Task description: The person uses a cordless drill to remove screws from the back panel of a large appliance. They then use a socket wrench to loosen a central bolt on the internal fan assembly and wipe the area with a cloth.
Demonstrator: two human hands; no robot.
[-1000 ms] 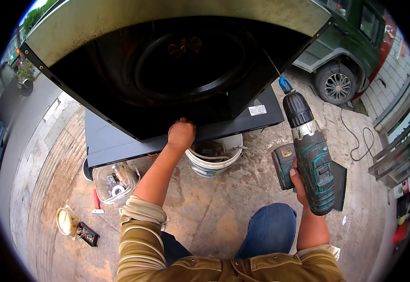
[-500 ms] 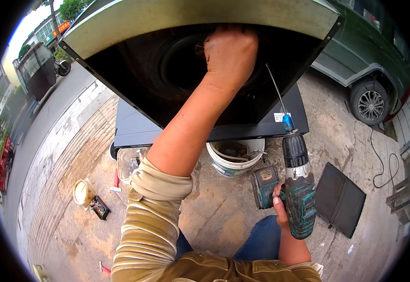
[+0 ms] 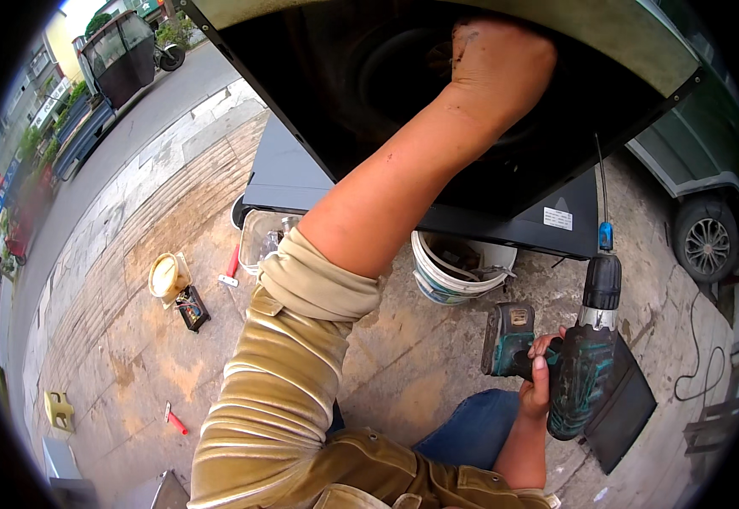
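Clenched into a fist, your left hand (image 3: 498, 72) presses up inside the dark round recess of the black appliance panel (image 3: 344, 102), tilted over the white bucket (image 3: 458, 271); brace it firmly there. Your right hand (image 3: 543, 382) grasps the teal cordless drill (image 3: 585, 365) (long bit pointing up), held low beside your knee.

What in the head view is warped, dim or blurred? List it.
Head view: even daylight with soft shadows; fisheye bends the black panel and the car near the rim, with black corners around the round picture; the left hand looms large and reads clearly against the panel's dark hollow; the right hand and cordless drill are sharp.
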